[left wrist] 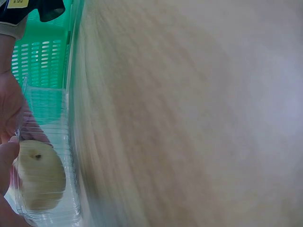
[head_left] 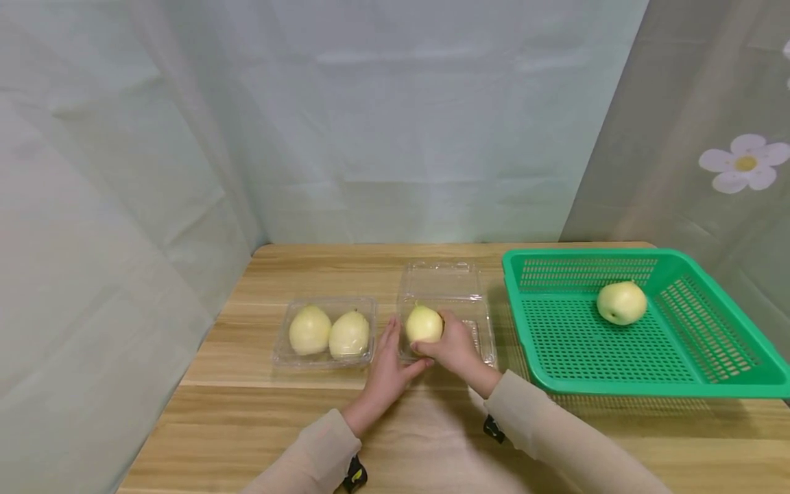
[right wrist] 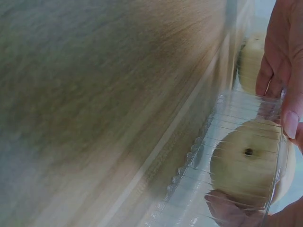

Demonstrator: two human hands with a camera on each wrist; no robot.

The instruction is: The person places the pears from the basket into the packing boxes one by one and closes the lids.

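My right hand (head_left: 458, 348) grips a pale yellow pear (head_left: 423, 322), thumb at its front and fingers round its right side. This pear sits in the left part of a clear plastic clamshell box (head_left: 483, 312), whose lid (head_left: 441, 279) is folded back away from me. Straight fingers of my left hand (head_left: 387, 374) lie along the box's left side, with the thumb at the front rim. In the right wrist view, the pear's dark blossom end (right wrist: 248, 152) shows through the ribbed wall. To the left, a second clear box (head_left: 280, 351) contains two pears (head_left: 310, 331).
A green plastic basket (head_left: 537, 357) stands on the right of the wooden table (head_left: 241, 405), with one pear (head_left: 621, 302) in it. Pale curtains (head_left: 407, 137) hang behind the table and on its left side. Black wrist straps show below both sleeves.
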